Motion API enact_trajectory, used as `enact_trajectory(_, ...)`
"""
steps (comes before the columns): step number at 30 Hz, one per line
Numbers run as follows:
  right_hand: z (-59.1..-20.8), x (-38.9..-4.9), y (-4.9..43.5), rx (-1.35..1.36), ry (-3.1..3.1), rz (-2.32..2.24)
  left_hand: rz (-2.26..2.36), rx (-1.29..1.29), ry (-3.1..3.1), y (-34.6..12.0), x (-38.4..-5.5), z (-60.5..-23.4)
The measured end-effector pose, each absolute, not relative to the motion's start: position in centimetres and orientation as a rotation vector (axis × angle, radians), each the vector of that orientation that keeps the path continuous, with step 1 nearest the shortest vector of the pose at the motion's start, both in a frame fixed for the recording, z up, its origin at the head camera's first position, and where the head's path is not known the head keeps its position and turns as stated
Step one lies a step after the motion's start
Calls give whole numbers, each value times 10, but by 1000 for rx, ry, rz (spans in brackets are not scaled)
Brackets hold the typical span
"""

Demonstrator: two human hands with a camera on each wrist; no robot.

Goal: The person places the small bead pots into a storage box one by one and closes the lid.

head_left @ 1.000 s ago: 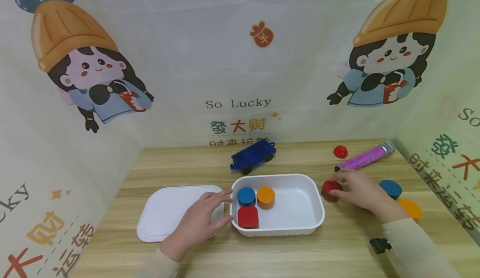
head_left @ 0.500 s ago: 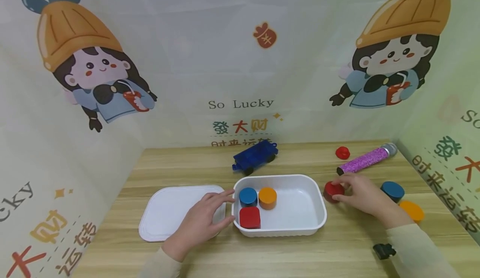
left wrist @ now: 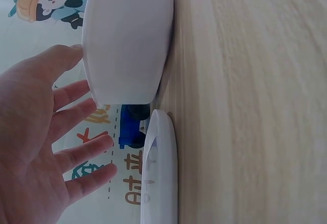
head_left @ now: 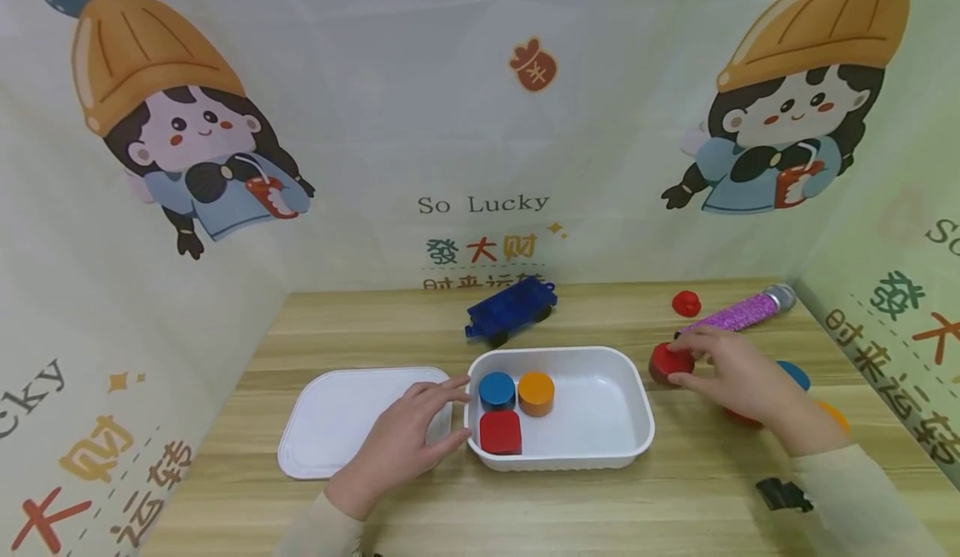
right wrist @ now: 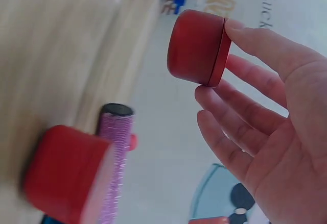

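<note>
My right hand point(head_left: 731, 380) pinches a red round tin point(right wrist: 199, 48) by its lidded end, between thumb and fingertips. In the right wrist view the tin is off the table. My left hand point(head_left: 408, 440) has its fingers spread at the left end of a white plastic box point(head_left: 592, 461), the thumb at its rim point(left wrist: 88, 60). Inside the box's left part are a blue round tin point(head_left: 497, 390), an orange round tin point(head_left: 536, 393) and a red square tin point(head_left: 500, 432). Another red tin point(right wrist: 66, 173) stands near my right hand, mostly hidden under it in the head view.
The box's white lid point(head_left: 330, 424) lies on the left. Behind the box stands a blue toy wagon point(head_left: 512, 308). A purple glitter microphone point(head_left: 742, 313) and a small red object point(head_left: 686, 303) lie at the back right. Blue point(head_left: 795, 373) and orange point(head_left: 834, 415) tins show partly behind the right wrist.
My right hand has taken the red round tin up slightly off the table. The left hand has stayed at the box's end. The head view has shifted a little.
</note>
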State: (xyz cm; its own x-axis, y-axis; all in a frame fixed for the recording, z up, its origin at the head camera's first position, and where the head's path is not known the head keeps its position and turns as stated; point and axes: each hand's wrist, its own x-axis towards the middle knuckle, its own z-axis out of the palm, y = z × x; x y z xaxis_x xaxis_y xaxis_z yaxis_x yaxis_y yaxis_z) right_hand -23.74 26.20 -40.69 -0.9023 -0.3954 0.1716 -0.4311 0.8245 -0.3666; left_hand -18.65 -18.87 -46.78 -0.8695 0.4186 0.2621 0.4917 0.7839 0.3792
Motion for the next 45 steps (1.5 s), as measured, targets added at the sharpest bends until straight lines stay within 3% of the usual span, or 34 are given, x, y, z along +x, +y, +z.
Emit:
enact_trajectory(9,-385,-222,235,751,-2839,626,-665,-722,-2813,-189,-186,-466)
enact_trajectory(20,-400,-206,195,912,-2860,641,-690,-718,-2818,-187,-184,-467)
enact_trajectory(45,-430,-223,137,1371,-2909,713,-674,-710,-2819,-188,-185,-469)
